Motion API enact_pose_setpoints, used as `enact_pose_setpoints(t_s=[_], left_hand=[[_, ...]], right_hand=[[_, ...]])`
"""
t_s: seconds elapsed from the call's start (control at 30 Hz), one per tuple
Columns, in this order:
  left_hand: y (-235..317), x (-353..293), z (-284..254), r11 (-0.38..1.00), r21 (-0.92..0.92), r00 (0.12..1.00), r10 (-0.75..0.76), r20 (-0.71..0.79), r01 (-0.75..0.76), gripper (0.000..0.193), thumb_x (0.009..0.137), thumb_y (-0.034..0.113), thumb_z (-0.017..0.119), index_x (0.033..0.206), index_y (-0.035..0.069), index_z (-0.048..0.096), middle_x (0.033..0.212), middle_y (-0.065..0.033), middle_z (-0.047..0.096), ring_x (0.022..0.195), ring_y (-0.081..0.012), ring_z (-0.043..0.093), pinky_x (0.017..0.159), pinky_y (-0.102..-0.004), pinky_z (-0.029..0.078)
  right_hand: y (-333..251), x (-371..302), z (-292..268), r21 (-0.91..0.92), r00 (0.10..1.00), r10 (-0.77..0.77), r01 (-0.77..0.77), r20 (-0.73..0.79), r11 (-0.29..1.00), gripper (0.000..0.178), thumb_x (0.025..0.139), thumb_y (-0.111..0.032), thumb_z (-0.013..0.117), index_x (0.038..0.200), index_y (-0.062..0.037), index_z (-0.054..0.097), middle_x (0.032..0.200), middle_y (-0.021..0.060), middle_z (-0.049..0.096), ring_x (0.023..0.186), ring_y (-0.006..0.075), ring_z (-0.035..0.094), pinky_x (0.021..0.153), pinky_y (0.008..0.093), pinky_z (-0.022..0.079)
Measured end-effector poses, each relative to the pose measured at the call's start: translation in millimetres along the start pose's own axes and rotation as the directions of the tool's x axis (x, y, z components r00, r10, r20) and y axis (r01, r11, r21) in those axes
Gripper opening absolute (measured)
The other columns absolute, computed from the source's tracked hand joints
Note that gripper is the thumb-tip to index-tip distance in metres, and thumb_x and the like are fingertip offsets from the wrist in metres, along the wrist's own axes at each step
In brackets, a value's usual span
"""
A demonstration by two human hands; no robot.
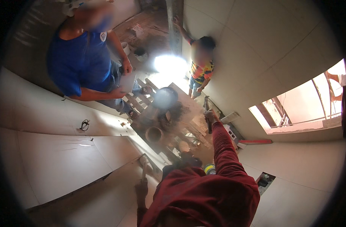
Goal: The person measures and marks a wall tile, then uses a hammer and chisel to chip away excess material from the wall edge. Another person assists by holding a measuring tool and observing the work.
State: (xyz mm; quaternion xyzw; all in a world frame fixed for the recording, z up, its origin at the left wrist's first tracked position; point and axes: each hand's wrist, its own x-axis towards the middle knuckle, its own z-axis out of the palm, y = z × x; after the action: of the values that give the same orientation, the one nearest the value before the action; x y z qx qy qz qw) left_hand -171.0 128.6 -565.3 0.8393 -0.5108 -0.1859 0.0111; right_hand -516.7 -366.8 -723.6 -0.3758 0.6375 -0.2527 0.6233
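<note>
My right arm, in a dark red sleeve, reaches forward. At its end my right hand (209, 114) is closed around a long, narrow dark tool (209, 128), whose exact kind I cannot make out. My left hand (141, 186) is low beside the left wall, in shadow. It appears closed on a pale, stick-like tool (144, 166) that points up along the wall; its far end is unclear. Between and beyond my hands stands a dusty wooden platform (184, 104), bearing a dark round basin (165, 97) and a brown round bowl (154, 134).
A person in a blue shirt (82, 62) stands at the far left, holding a flat grey plate (127, 82). Another in a patterned shirt (199, 72) stands by the tiled right wall (252, 64). Buckets (141, 54) sit behind. A window opening (301, 100) is at right.
</note>
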Motion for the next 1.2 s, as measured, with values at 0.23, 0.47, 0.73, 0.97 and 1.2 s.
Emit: enact_pose_setpoints(t_s=[0.23, 0.47, 0.73, 0.97, 1.2], left_hand=[[11.6, 20.9, 27.8, 0.97, -0.219, 0.995, -0.1, 0.029, 0.104, 0.024, 0.098, 0.025, 0.046, 0.094, 0.005, 0.059, 0.086, -0.0182, 0.061, 0.074, -0.0345, 0.064, 0.062, -0.0462, 0.05], [45.1, 50.6, 46.4, 0.756, -0.59, 0.959, -0.2, 0.203, 0.283, 0.027, 0.095, 0.028, 0.051, 0.095, 0.002, 0.06, 0.083, -0.0211, 0.06, 0.077, -0.0392, 0.063, 0.063, -0.0458, 0.047], [55.2, 72.2, 28.5, 0.794, -0.605, 0.992, 0.012, 0.125, 0.066, 0.031, 0.096, 0.031, 0.048, 0.085, 0.003, 0.054, 0.075, -0.0215, 0.056, 0.071, -0.0416, 0.059, 0.061, -0.049, 0.043], [40.8, 69.1, 35.7, 0.829, -0.558, 0.995, 0.011, 0.099, 0.046, 0.039, 0.096, 0.038, 0.049, 0.085, 0.001, 0.058, 0.073, -0.0219, 0.057, 0.072, -0.0439, 0.06, 0.061, -0.0494, 0.044], [45.6, 60.1, 26.6, 0.757, -0.607, 0.967, -0.135, 0.217, 0.242, 0.046, 0.094, 0.044, 0.053, 0.085, 0.0, 0.06, 0.074, -0.0218, 0.061, 0.074, -0.0385, 0.064, 0.064, -0.0461, 0.047]], right_hand=[[37.9, -57.6, 31.7, -0.431, 0.985, 0.173, -0.155, 0.002, 0.889, 0.015, 0.082, -0.017, 0.062, 0.077, -0.0027, 0.061, 0.061, 0.0081, 0.059, 0.054, 0.0184, 0.061, 0.046, 0.0312, 0.047], [103.1, -118.7, 41.1, -0.773, 0.951, 0.193, 0.068, 0.241, 0.63, 0.015, 0.08, -0.016, 0.062, 0.072, -0.0034, 0.058, 0.057, 0.0023, 0.052, 0.046, 0.0173, 0.054, 0.041, 0.0313, 0.041], [127.4, -145.2, 70.1, -0.825, 0.869, 0.322, 0.156, 0.376, 0.543, 0.016, 0.08, -0.016, 0.062, 0.071, -0.0037, 0.058, 0.056, 0.0022, 0.052, 0.044, 0.0165, 0.053, 0.04, 0.0308, 0.041], [135.0, -137.4, 67.3, -0.644, 0.9, 0.266, 0.021, 0.346, 0.765, 0.016, 0.08, -0.017, 0.061, 0.071, -0.004, 0.058, 0.056, 0.0021, 0.052, 0.043, 0.0158, 0.052, 0.04, 0.0304, 0.04], [24.2, -77.3, 70.2, -0.06, 0.987, -0.063, 0.073, 0.151, 0.996, 0.025, 0.083, -0.019, 0.059, 0.065, -0.002, 0.054, 0.053, 0.0036, 0.051, 0.043, 0.0157, 0.053, 0.041, 0.0326, 0.042]])
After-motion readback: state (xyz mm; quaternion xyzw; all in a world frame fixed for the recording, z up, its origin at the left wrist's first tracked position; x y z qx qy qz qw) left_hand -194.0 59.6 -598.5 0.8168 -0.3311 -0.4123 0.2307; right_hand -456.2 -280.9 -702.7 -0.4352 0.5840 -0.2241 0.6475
